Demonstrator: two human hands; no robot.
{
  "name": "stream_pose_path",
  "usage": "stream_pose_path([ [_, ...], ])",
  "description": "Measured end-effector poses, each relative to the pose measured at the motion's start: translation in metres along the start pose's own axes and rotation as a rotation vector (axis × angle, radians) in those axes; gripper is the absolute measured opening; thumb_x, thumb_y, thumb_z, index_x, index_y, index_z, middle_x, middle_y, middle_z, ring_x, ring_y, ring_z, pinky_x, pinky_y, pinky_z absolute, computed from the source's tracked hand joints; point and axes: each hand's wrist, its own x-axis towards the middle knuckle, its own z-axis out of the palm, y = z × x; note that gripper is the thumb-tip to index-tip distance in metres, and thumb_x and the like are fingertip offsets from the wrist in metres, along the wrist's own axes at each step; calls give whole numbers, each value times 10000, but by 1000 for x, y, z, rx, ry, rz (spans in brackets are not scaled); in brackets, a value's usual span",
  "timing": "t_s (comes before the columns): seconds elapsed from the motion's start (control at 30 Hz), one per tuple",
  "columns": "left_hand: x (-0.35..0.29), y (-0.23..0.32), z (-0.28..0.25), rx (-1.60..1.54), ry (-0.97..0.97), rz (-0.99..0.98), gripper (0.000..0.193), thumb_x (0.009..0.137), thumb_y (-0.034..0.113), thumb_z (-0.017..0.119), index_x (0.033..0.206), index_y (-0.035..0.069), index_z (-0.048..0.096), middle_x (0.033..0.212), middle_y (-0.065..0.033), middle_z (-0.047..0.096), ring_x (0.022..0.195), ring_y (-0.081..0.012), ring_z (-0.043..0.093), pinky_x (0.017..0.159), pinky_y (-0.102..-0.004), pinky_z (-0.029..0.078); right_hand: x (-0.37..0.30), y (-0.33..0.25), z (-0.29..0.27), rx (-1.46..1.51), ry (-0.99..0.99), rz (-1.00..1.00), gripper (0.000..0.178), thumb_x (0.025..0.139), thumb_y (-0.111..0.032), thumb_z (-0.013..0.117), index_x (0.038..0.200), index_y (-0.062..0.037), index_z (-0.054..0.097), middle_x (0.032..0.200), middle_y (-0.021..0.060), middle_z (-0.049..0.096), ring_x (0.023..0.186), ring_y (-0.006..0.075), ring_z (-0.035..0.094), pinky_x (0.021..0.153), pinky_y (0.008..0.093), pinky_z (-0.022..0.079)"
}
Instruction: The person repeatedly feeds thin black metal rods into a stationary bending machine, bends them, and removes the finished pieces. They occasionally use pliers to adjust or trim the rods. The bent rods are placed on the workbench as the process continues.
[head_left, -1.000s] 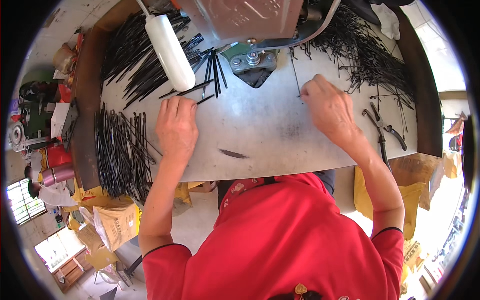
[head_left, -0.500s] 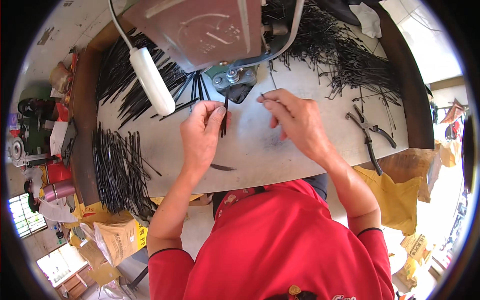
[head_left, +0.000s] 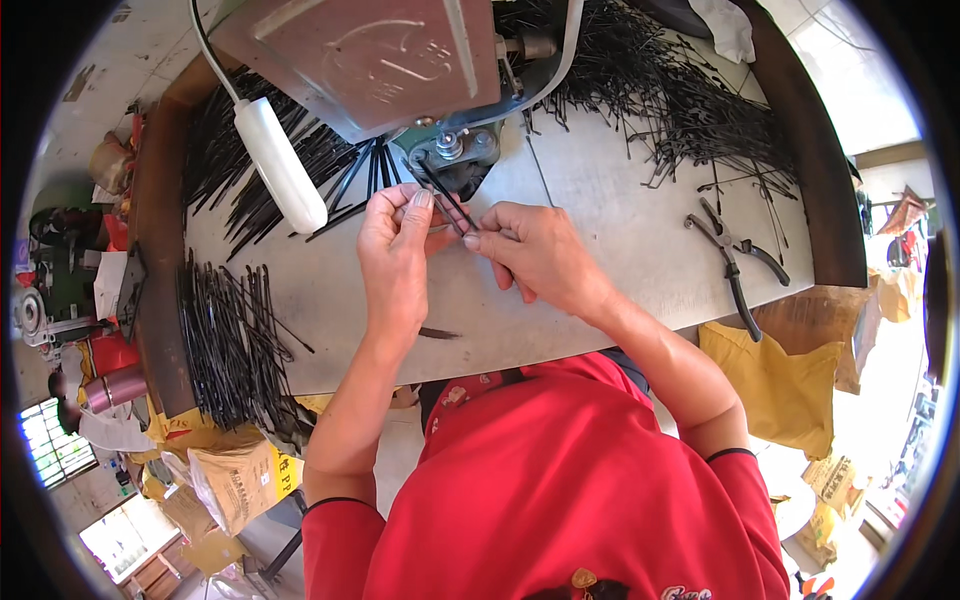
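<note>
You are holding a thin black metal rod (head_left: pixel 447 205) up in front of the grey metal press machine (head_left: pixel 380 60) at the back of the grey counter (head_left: pixel 600 230). Your left hand (head_left: pixel 398 245) has its thumb and fingers pinched shut on one end of the rod, and your right hand (head_left: pixel 535 255) pinches it from the other side, so both hands are closed on the same rod. The rod sits just under the machine's small mouth (head_left: pixel 450 165), tilted, with its top end close to the dark slot. It looks like you are lining the rod up to feed it in. The next move needs a steady aim: point the tip straight at the slot and keep your fingertips back from the metal parts. The white handle (head_left: pixel 282 168) of the machine hangs just to the left of your left hand. A pile of more black rods (head_left: pixel 225 340) lies on the left of the counter, and black pliers (head_left: pixel 732 262) lie on the right.
</note>
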Motion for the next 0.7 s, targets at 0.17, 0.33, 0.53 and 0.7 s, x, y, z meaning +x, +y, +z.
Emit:
stream_pose_path([
  [0.17, 0, -6, -4, -37, -9, -23, 143, 942, 165, 541, 988, 32, 520, 920, -104, 634, 812, -166, 635, 703, -285, 536, 1, 4, -2, 10, 37, 29, 221, 886, -216, 590, 810, -8, 582, 532, 23, 554, 385, 78, 467, 378, 247, 384],
  [0.33, -2, -6, -4, -58, -21, -78, 134, 931, 130, 550, 987, 16, 508, 878, -97, 632, 778, -149, 623, 694, -282, 549, -3, 7, -5, -61, -21, 43, 221, 891, -221, 578, 820, -12, 585, 539, 22, 555, 390, 76, 466, 379, 241, 383],
  [0.53, -4, -4, -3, -202, -12, -130, 144, 922, 109, 553, 1023, 14, 512, 893, -84, 608, 777, -138, 595, 732, -296, 545, -6, 13, 3, 72, -99, 42, 222, 905, -221, 559, 846, -15, 615, 553, 10, 555, 405, 67, 471, 386, 231, 384],
  [0.7, 17, 8, -14, -208, 83, -71, 261, 920, 78, 538, 1164, -9, 512, 933, -60, 575, 764, -107, 545, 733, -259, 511, 1, 16, -15, 12, 107, -158, 213, 914, -177, 532, 1003, -36, 662, 591, 40, 584, 415, 104, 518, 416, 259, 435],
])
